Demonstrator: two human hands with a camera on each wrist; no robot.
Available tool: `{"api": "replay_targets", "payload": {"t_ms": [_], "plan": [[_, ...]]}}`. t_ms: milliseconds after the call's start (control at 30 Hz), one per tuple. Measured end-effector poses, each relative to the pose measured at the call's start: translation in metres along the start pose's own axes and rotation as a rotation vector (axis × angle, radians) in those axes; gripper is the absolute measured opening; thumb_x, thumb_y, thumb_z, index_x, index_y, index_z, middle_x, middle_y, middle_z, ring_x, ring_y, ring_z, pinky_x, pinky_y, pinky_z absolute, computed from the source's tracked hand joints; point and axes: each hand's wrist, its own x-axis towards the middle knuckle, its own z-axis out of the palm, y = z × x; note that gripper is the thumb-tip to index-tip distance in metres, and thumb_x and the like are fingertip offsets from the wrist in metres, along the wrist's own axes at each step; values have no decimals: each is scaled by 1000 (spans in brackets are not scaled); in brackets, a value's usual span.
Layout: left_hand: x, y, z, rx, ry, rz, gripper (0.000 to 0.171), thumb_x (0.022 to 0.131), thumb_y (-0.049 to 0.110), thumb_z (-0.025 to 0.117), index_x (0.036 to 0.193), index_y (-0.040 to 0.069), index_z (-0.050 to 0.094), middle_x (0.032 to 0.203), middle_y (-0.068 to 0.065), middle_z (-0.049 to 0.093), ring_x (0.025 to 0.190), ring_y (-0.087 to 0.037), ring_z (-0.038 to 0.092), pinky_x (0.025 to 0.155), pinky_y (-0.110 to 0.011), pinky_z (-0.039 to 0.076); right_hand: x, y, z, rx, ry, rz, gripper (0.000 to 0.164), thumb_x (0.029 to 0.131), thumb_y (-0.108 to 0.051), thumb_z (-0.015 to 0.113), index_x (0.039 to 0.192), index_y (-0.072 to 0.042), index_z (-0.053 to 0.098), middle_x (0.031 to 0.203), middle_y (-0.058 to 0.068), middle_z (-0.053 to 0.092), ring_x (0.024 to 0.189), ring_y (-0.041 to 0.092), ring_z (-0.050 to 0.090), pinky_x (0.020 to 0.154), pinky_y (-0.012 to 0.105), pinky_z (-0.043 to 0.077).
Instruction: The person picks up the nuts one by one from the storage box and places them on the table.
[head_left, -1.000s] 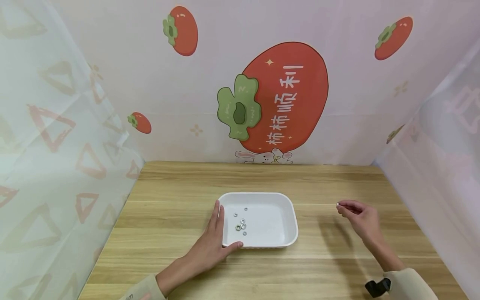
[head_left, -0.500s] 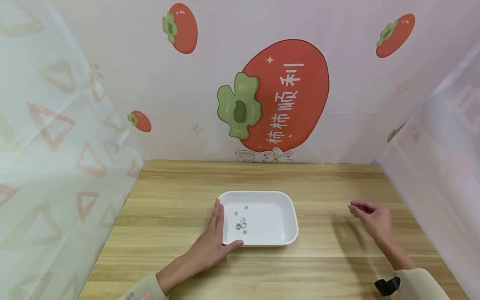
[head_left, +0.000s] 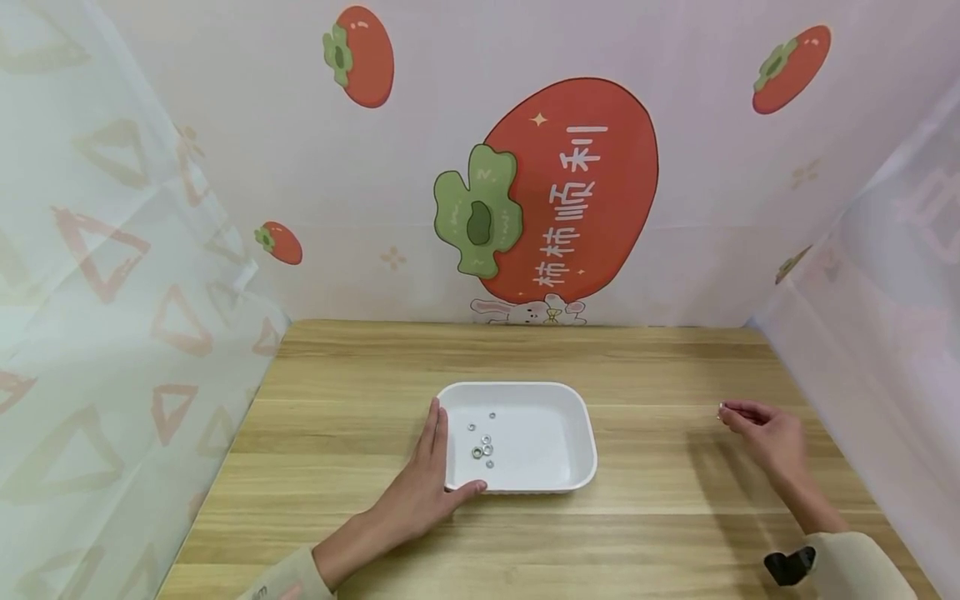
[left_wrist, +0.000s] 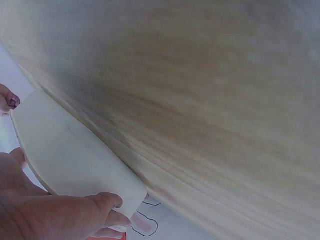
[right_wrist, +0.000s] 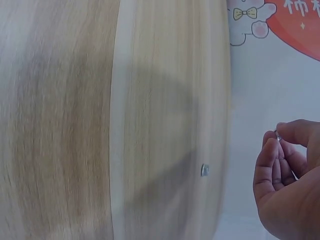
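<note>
Several small ring-shaped metal nuts lie in the left half of a white rectangular tray. My left hand rests against the tray's left side with straight fingers, its thumb on the front rim. To the right of the tray, my right hand is raised over the table; its thumb and forefinger pinch a tiny shiny metal piece, mostly covered by the fingertips. Another small silvery nut shows near this hand in the right wrist view; I cannot tell whether it touches the table.
The wood-grain table meets a patterned back cloth at its far edge. Cloth sheets also enclose the left and right sides. A black device sits at the right sleeve.
My right hand has moved rightward, away from the tray, still pinching the metal piece. A small shiny spot now shows just below its fingertips. My left hand and the tray stay put.
</note>
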Motion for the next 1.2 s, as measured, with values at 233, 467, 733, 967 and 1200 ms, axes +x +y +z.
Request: {"api": "replay_targets", "payload": {"t_ms": [233, 467, 733, 967, 1200], "plan": [[0, 1, -1, 7, -2, 6, 125, 94, 65, 71, 168, 1, -6, 176, -4, -23, 161, -34, 18, 120, -48, 39, 3, 12, -8, -43, 23, 11, 39, 99, -23, 77, 116, 12, 75, 76, -33, 68, 70, -10, 64, 60, 16, 53], [0, 1, -1, 16, 1, 3, 123, 95, 62, 72, 168, 0, -5, 176, -6, -22, 161, -34, 15, 120, -50, 38, 4, 22, -16, -126, 10, -17, 40, 101, -24, 73, 117, 13, 74, 78, -28, 69, 70, -10, 62, 59, 17, 51], [0, 1, 1, 9, 26, 25, 123, 94, 63, 71, 168, -3, -1, 177, -12, -15, 160, -38, 21, 118, -51, 41, 6, 32, -21, -249, -13, -36, 38, 103, -24, 71, 115, 12, 75, 96, 18, 79, 69, -8, 57, 57, 20, 49], [-1, 0, 0, 13, 9, 16, 125, 94, 70, 67, 168, 0, -4, 178, -12, -15, 160, -34, 20, 119, -49, 40, 8, 42, -23, -348, -29, -45, 35, 102, -23, 71, 111, 10, 76, 97, 22, 78, 69, -3, 56, 57, 23, 47], [0, -1, 0, 14, 10, 17, 125, 93, 66, 71, 168, 0, -4, 178, -12, -14, 160, -35, 20, 118, -49, 41, 14, 44, -20, -431, -63, -137, 26, 98, -19, 75, 102, 6, 80, 94, 21, 79, 75, 16, 66, 60, 25, 47]]}}
